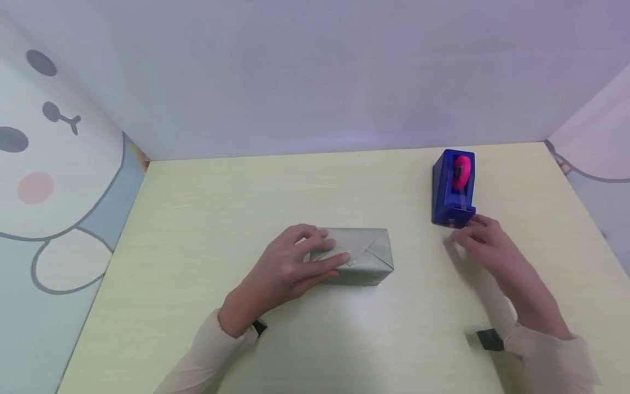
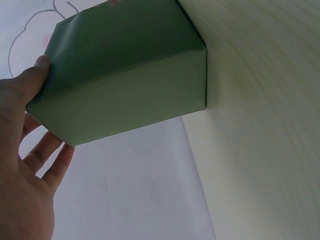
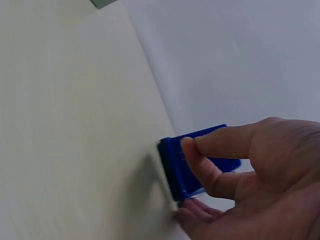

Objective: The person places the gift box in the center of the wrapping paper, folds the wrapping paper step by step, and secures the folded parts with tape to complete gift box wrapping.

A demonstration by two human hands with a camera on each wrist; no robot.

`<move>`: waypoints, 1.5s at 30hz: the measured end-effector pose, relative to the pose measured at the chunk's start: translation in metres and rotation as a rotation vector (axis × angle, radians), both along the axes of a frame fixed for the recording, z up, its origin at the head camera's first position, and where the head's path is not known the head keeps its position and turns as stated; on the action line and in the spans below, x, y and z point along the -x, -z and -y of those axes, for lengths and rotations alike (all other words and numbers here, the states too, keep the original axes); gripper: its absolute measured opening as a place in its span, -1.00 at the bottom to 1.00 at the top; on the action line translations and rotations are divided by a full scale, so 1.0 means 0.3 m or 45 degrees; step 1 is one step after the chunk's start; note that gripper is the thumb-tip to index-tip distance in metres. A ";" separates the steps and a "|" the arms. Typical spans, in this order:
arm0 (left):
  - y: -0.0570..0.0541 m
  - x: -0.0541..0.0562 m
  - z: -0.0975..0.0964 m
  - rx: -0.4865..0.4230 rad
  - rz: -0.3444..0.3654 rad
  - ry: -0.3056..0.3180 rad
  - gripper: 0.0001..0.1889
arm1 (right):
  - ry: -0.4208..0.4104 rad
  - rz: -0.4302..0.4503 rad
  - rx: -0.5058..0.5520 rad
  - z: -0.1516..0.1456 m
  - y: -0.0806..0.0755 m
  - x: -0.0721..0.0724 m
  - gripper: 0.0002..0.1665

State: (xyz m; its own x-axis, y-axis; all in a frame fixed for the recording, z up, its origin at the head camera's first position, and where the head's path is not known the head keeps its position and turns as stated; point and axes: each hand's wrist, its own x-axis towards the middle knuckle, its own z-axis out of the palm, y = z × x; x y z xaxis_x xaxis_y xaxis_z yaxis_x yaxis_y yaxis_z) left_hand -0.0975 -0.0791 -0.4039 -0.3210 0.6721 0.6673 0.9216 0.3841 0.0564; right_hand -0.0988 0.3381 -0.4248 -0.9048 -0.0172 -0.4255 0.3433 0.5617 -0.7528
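Note:
A box wrapped in silver-green paper (image 1: 364, 257) lies on the table in the head view, its folded end flap facing right. My left hand (image 1: 290, 262) holds it at its left part, fingers spread over the top and thumb on the near side. The left wrist view shows the box's plain sides (image 2: 130, 100) beside the hand (image 2: 25, 150). A blue tape dispenser (image 1: 450, 191) with a pink-cored roll (image 1: 461, 172) stands at the back right. Right at its front cutter, my right hand (image 1: 484, 241) pinches the tape's end between thumb and index finger; the clear strip hardly shows.
The pale wooden table (image 1: 236, 202) ends at a whitish back wall (image 1: 320, 82). Cartoon-printed panels (image 1: 69, 191) stand at both sides. Dark wrist-camera pieces (image 1: 489, 339) stick out from the light sleeves.

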 end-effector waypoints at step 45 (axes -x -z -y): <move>0.014 -0.018 -0.011 -0.171 0.014 0.013 -0.69 | -1.036 -0.245 -0.114 0.557 -0.398 0.021 -0.87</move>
